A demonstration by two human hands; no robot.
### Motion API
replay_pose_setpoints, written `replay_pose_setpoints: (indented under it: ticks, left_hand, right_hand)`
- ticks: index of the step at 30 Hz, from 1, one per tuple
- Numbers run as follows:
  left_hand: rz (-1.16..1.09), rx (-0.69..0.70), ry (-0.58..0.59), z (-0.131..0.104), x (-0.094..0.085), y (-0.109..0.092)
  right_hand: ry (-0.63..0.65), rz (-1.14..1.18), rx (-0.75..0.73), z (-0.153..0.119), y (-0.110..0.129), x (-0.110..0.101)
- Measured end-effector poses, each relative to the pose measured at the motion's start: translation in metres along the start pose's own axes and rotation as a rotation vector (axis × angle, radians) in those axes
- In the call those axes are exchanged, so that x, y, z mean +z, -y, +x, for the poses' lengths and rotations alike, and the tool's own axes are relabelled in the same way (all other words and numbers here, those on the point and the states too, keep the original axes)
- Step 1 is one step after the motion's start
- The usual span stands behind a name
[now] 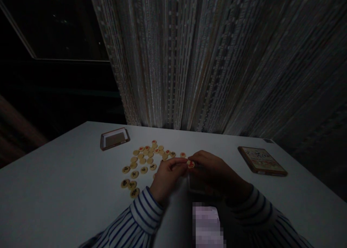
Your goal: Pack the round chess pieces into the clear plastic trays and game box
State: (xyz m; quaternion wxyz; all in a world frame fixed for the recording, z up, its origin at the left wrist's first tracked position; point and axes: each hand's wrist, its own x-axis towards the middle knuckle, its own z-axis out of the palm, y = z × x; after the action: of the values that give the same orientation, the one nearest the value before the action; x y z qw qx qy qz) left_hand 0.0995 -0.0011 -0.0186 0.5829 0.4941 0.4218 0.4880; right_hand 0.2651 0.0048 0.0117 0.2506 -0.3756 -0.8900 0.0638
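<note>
A red-marked disc (191, 164) is pinched between the fingertips of the left hand (169, 177) and right hand (218, 172), above the worktop (81, 183). More discs (142, 161) lie leftward; farther out, a shallow tray (117, 139) left, a flat box (260, 159) right.

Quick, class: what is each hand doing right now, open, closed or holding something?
Left hand: closed, fingertips at a red-marked game piece.
Right hand: fingers curled by that same piece; its own grip cannot be told.
</note>
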Motion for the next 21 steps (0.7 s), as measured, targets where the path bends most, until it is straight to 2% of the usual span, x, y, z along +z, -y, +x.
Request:
replay_pose_setpoints:
  ticks: [4, 7, 13, 18, 21]
  left_hand:
    - [-0.067, -0.034, 0.043, 0.0, 0.002, 0.009]
    - [-0.038, -0.034, 0.048, 0.0, 0.004, 0.012]
    - [-0.011, -0.012, 0.061, -0.001, 0.003, 0.014]
    - [0.034, 0.034, 0.022, -0.003, 0.002, 0.018]
    - [0.013, 0.014, 0.005, -0.003, 0.002, 0.02]
  right_hand:
    - [0.079, -0.022, -0.009, -0.001, -0.005, 0.0]
    - [0.108, -0.035, -0.032, -0.002, -0.008, 0.001]
    - [0.088, -0.011, -0.045, -0.003, -0.006, 0.002]
    - [0.094, -0.024, -0.048, -0.003, -0.003, 0.003]
    - [0.101, -0.035, -0.052, -0.004, -0.003, 0.004]
